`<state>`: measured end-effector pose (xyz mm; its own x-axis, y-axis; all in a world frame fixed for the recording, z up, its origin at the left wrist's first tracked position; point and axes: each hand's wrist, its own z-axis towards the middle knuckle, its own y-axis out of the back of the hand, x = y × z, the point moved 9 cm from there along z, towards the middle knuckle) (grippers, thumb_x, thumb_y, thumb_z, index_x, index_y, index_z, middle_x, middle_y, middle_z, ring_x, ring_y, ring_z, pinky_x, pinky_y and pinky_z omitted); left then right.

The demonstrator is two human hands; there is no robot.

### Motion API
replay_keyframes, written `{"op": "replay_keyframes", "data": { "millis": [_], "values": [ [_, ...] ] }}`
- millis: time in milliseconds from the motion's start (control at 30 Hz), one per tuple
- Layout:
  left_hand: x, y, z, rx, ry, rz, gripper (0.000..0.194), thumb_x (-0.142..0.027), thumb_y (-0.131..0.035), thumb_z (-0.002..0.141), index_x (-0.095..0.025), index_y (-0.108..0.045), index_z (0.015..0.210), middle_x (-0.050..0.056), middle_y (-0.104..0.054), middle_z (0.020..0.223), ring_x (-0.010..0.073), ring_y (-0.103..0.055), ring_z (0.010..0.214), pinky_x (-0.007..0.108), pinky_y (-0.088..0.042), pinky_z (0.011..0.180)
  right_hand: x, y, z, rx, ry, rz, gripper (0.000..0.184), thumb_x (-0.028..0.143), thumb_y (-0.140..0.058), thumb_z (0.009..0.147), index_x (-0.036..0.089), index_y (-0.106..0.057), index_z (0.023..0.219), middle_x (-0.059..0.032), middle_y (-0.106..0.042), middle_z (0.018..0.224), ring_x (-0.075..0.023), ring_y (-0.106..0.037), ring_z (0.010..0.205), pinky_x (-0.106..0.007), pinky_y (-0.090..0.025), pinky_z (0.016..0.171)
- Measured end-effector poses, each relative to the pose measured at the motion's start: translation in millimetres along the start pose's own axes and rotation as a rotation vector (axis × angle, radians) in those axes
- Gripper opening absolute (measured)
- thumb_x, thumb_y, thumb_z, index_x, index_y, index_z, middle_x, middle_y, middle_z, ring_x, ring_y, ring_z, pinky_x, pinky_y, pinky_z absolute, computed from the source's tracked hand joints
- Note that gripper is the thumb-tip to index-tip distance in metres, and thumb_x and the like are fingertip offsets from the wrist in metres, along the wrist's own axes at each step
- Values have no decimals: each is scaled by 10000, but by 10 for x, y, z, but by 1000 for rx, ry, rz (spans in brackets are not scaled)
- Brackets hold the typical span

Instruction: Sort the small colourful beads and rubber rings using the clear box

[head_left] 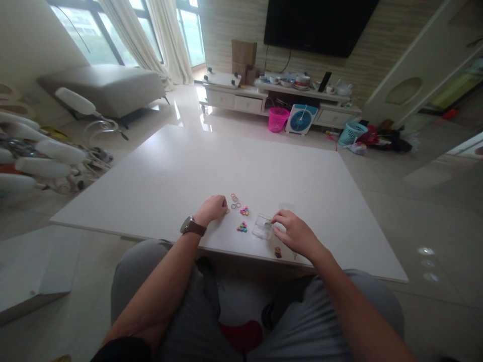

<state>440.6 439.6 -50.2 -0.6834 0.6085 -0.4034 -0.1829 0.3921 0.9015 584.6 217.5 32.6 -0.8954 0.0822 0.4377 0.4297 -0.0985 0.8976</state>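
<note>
My left hand [216,208] rests on the white table with its fingers curled closed. A small ring-like edge shows by its fingertips, but what they hold is too small to make out. Just right of it lie several thin coloured rings [234,198], like hair ties. Two small clusters of bright pieces, the upper cluster [244,211] and the lower cluster [242,227], sit between my hands. My right hand [293,230] pinches at a clear plastic box [261,232], over its right side. A small greyish thing is at those fingertips, its kind unclear.
A small yellow-and-brown figure [278,252] lies near the front edge of the white table [241,161]. A clear flat piece [287,206] lies beyond my right hand. Across the floor stand a pink basket [278,120], a blue fan [301,119] and a low cabinet [247,103].
</note>
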Motion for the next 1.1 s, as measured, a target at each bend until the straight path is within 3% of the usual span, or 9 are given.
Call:
{"op": "replay_keyframes", "data": {
  "millis": [267, 467, 667, 833, 1100],
  "values": [
    [-21, 203, -60, -28, -30, -54, 93, -161, -605, 812, -186, -692, 791, 65, -742, 864, 187, -660, 796, 284, -486, 742, 10, 15, -5, -3, 4, -9, 113, 190, -591, 922, 209, -686, 981, -67, -648, 1034, -210, -620, 989, -332, -488, 907],
    [-115, 17, -84, 99, -70, -78, 49, -203, -644, 784, -190, -688, 768, 59, -733, 866, 200, -657, 789, 296, -486, 716, 40, 29, -7, 2, -4, -2, 100, 183, -599, 924, 206, -684, 973, -66, -651, 1034, -209, -620, 987, -328, -483, 907],
    [-83, 12, -62, -9, -55, -1, 240, -216, -657, 775, -185, -659, 1012, 86, -710, 1013, 215, -657, 882, 308, -500, 777, 35, 15, -6, 6, -2, -1, 108, 183, -593, 922, 205, -684, 977, -66, -652, 1039, -210, -621, 987, -330, -484, 909],
    [-43, -16, -38, 37, -37, 7, 120, -187, -638, 777, -181, -693, 884, 79, -730, 946, 217, -667, 864, 305, -502, 772, 30, 7, -9, 9, 1, -6, 108, 184, -594, 922, 207, -687, 970, -67, -651, 1034, -211, -621, 988, -328, -483, 910],
    [16, 56, -70, 100, 9, 49, 147, -179, -644, 778, -172, -741, 887, 70, -765, 940, 193, -693, 858, 256, -506, 757, 28, -1, -8, 33, -2, -11, 124, 185, -592, 924, 191, -695, 994, -78, -648, 1055, -209, -618, 1001, -320, -477, 917]
  ]
}}
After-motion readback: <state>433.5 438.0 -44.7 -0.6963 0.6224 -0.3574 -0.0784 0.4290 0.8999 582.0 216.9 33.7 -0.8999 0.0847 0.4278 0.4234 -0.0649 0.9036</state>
